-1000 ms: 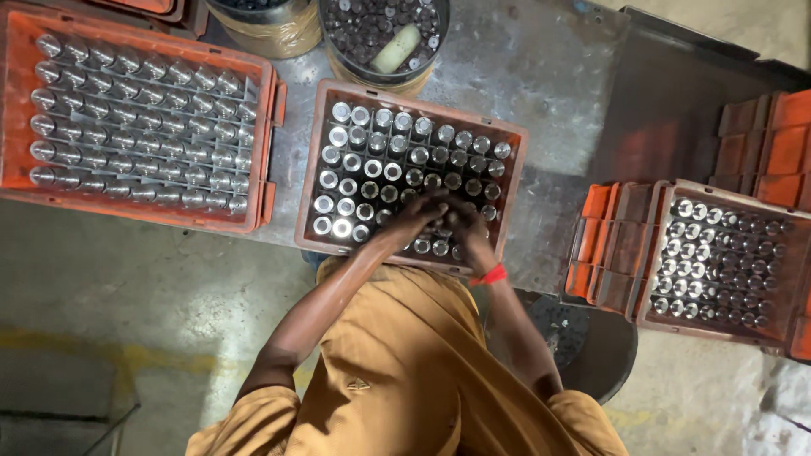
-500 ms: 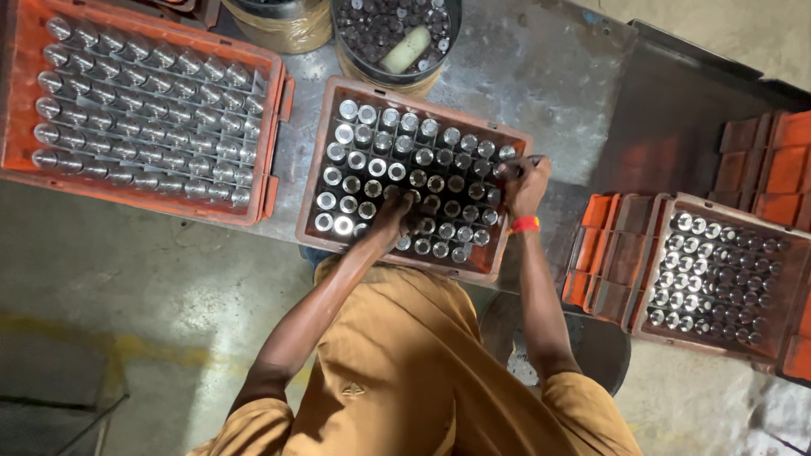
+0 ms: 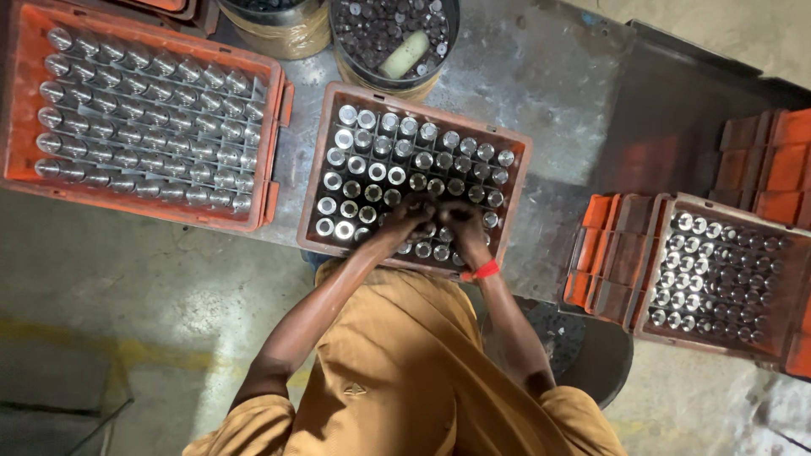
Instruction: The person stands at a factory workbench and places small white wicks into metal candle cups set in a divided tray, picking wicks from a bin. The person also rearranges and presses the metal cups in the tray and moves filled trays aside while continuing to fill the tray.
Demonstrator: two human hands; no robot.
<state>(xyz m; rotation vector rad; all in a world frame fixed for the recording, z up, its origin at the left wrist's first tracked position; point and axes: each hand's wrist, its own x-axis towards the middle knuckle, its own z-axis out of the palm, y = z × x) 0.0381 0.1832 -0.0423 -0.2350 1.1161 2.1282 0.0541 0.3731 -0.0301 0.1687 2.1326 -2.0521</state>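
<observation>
An orange crate (image 3: 314,187) on the metal table holds several upright shiny metal cylinders (image 3: 372,171) in a grid. My left hand (image 3: 411,216) and my right hand (image 3: 460,223) are side by side over the crate's near row, fingers curled down onto the cylinders there. A red band (image 3: 482,271) sits on my right wrist. The hands cover whatever is under them, so I cannot tell if either grips a cylinder.
A larger orange crate (image 3: 24,101) of cylinders lying on their sides is at the left. Another orange crate (image 3: 655,253) of upright cylinders stands at the right, with stacked orange crates (image 3: 764,160) behind it. Two round buckets (image 3: 390,42) of dark parts sit at the table's far edge.
My right hand has come back from the crate's right edge to the near middle, beside my left hand. The left hand has shifted slightly toward the near row.
</observation>
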